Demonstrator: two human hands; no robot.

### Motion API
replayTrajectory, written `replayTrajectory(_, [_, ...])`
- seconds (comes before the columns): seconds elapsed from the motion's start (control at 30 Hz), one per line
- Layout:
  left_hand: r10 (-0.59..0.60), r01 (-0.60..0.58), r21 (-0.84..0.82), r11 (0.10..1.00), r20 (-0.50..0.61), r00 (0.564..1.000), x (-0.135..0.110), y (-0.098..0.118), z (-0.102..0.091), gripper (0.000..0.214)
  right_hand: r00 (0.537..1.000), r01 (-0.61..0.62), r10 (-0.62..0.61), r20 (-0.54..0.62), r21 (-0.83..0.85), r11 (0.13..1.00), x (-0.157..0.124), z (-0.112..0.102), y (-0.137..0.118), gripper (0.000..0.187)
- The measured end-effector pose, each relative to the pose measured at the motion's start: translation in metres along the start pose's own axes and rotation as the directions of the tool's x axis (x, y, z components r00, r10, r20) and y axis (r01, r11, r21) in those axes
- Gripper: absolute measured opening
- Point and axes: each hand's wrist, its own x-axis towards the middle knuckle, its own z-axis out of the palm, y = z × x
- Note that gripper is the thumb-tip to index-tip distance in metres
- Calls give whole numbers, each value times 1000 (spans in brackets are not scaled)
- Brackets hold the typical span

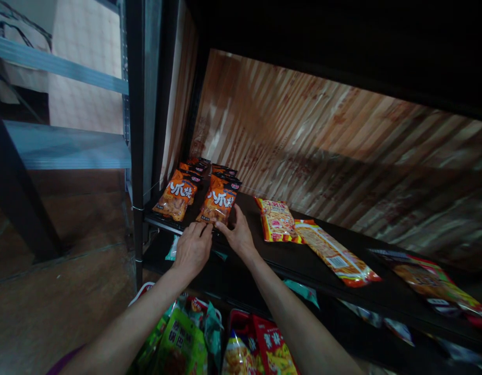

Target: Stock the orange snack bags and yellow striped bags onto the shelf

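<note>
On the dark shelf [246, 242], an orange and black snack bag [218, 200] leans upright at the front of a row of similar bags. My left hand [194, 244] has its fingers curled at the bag's lower left edge. At the lower right, my right hand [239, 232] pinches it, thumb at the bottom edge and fingers along the side. A second row of matching bags, fronted by another orange bag [177, 195], stands just left of it. The tips of some left fingers are hard to make out.
Further right lie a yellow and red bag [277, 220], a long noodle-like snack pack [338, 253] and a dark pack [432, 284]. Baskets below hold a green bag [182, 338] and red bags [274, 346]. A black post [137, 130] borders the shelf on the left.
</note>
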Motion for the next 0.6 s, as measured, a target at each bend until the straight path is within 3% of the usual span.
replayTrajectory(0.1, [12, -12, 15, 1000, 44, 999, 1, 2, -3, 30, 985, 119, -137, -104, -163, 979, 4, -8, -16, 79])
replayTrajectory(0.23, [11, -13, 28, 1000, 75, 997, 1, 4, -5, 29, 942, 293, -331, -47, -362, 885, 25, -17, -40, 53])
replayTrajectory(0.43, [19, -21, 24, 999, 74, 997, 0, 3, -3, 26, 940, 326, -334, 67, -461, 825, 65, -10, -53, 54])
replayTrajectory(0.6, [23, -25, 31, 999, 76, 997, 0, 3, -1, 27, 947, 318, -300, 115, -474, 821, 78, -6, -46, 56])
